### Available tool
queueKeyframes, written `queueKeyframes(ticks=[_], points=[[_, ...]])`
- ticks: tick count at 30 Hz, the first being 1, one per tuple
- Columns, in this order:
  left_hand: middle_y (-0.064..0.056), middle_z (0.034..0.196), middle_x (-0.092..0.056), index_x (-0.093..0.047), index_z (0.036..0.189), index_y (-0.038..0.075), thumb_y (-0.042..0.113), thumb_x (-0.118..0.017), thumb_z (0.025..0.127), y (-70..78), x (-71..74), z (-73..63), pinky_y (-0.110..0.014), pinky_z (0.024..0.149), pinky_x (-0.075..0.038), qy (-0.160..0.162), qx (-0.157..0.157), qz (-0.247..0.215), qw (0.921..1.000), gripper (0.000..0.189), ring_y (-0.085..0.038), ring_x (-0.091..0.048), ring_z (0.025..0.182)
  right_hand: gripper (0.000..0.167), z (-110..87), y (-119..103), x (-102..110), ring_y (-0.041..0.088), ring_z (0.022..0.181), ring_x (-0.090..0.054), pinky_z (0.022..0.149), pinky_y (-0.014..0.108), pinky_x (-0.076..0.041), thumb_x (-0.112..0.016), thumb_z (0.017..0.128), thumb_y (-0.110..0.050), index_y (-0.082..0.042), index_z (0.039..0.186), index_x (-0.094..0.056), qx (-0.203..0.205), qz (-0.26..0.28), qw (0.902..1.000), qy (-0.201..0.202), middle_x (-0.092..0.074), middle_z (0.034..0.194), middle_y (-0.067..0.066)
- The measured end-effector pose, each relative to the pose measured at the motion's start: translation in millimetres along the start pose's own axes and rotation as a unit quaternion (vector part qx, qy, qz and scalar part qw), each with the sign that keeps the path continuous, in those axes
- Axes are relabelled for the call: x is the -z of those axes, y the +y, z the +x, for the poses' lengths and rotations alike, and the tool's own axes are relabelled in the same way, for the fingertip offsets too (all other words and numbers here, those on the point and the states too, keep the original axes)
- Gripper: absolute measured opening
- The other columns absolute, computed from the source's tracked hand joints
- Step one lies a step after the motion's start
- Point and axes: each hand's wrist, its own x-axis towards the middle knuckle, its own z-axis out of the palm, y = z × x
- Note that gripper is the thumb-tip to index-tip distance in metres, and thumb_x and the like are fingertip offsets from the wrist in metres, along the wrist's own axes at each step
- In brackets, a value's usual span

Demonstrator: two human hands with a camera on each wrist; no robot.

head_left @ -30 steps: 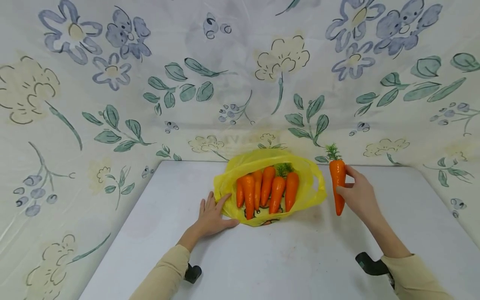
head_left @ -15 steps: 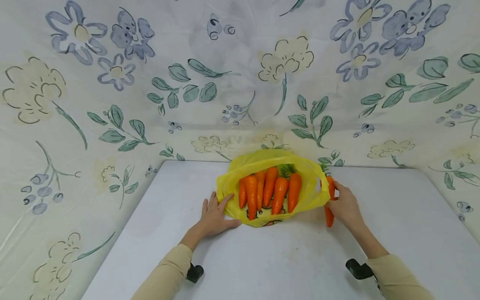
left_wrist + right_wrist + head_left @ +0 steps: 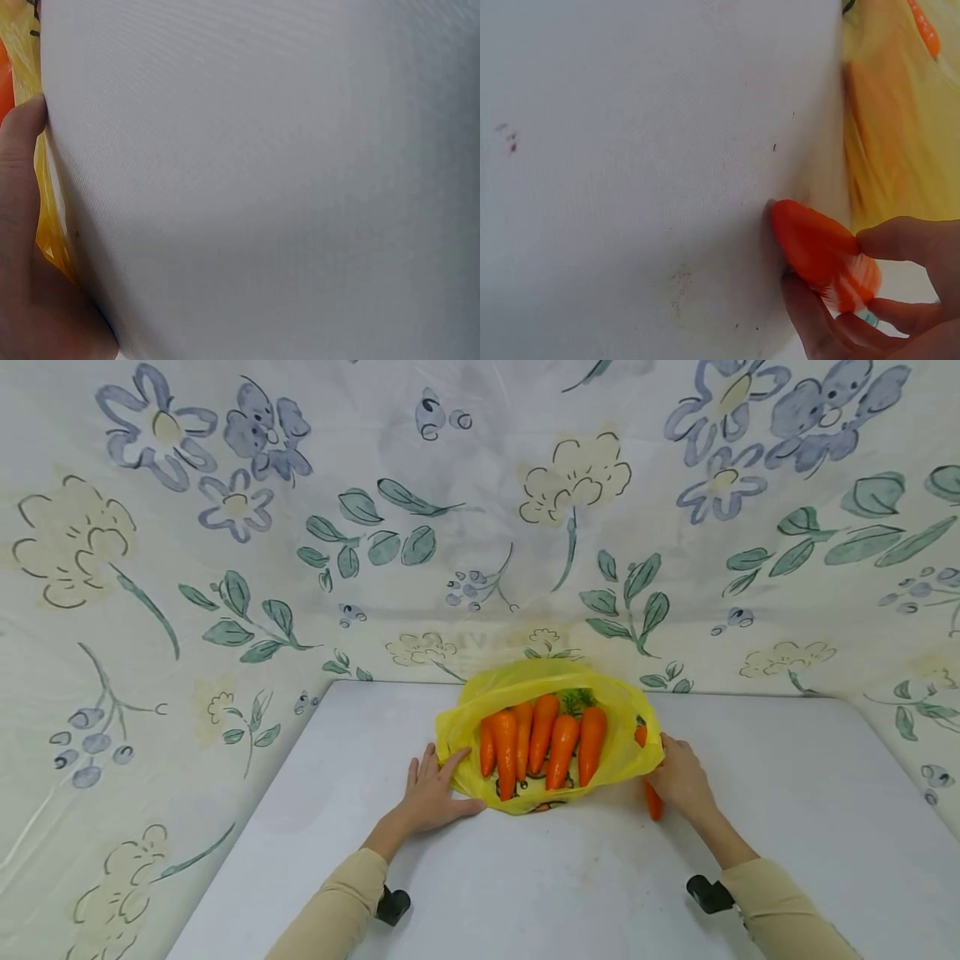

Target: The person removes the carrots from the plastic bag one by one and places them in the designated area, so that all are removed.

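Observation:
A yellow plastic bag (image 3: 626,760) lies with its mouth facing me, several orange carrots (image 3: 562,752) side by side inside and a bit of green leaf at their back. My left hand (image 3: 431,797) rests at the bag's left edge, fingers spread over the yellow film. At the opposite side, my right hand (image 3: 686,781) grips another carrot (image 3: 814,244) between thumb and fingers, its tip pointing down close to the tabletop. The bag's right edge hides that carrot's upper part in the head view, though some orange shows through the handle hole.
Bag and hands are at the far part of a white table (image 3: 555,893). Just behind it rises a backdrop of floral-printed sheeting (image 3: 480,527). A dark wrist device shows at each sleeve.
My right hand has carried its carrot leftward and down, from beside the bag to behind the bag's right edge. The left hand keeps its place on the bag.

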Motion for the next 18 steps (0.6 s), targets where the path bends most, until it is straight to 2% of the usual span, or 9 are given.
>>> queueKeyframes(ticks=[3, 11, 18], points=[[-0.032, 0.160, -0.008, -0.029, 0.155, 0.019, 0.056, -0.071, 0.083, 2.5, 0.6, -0.1, -0.061, 0.118, 0.007, -0.001, -0.001, -0.006, 1.0000, 0.092, -0.043, 0.006, 0.151, 0.047, -1.4, 1.2, 0.5, 0.044, 0.109, -0.049, 0.092, 0.060, -0.046, -0.058, 0.093, -0.020, 0.006, 0.132, -0.049, 0.000, -0.003, 1.0000, 0.000, -0.054, 0.120, 0.029], [-0.032, 0.160, -0.008, -0.028, 0.156, 0.019, 0.056, -0.070, 0.084, 3.5, 1.8, -0.8, -0.061, 0.118, 0.007, -0.002, -0.003, -0.004, 1.0000, 0.091, -0.043, 0.006, 0.151, 0.063, -5.2, -1.4, 1.6, 0.042, 0.105, -0.050, 0.096, 0.061, -0.045, -0.059, 0.093, -0.020, 0.009, 0.144, -0.035, -0.025, 0.000, 0.9997, -0.009, -0.050, 0.125, 0.031], [-0.033, 0.160, -0.009, -0.029, 0.155, 0.018, 0.056, -0.071, 0.083, 2.9, 2.3, -2.2, -0.060, 0.118, 0.007, 0.001, -0.002, -0.005, 1.0000, 0.092, -0.043, 0.005, 0.151, 0.069, -8.1, -1.8, 2.8, 0.051, 0.121, -0.045, 0.103, 0.066, -0.038, -0.061, 0.093, -0.024, 0.010, 0.146, -0.032, -0.033, 0.002, 0.9994, -0.014, -0.041, 0.138, 0.037]])
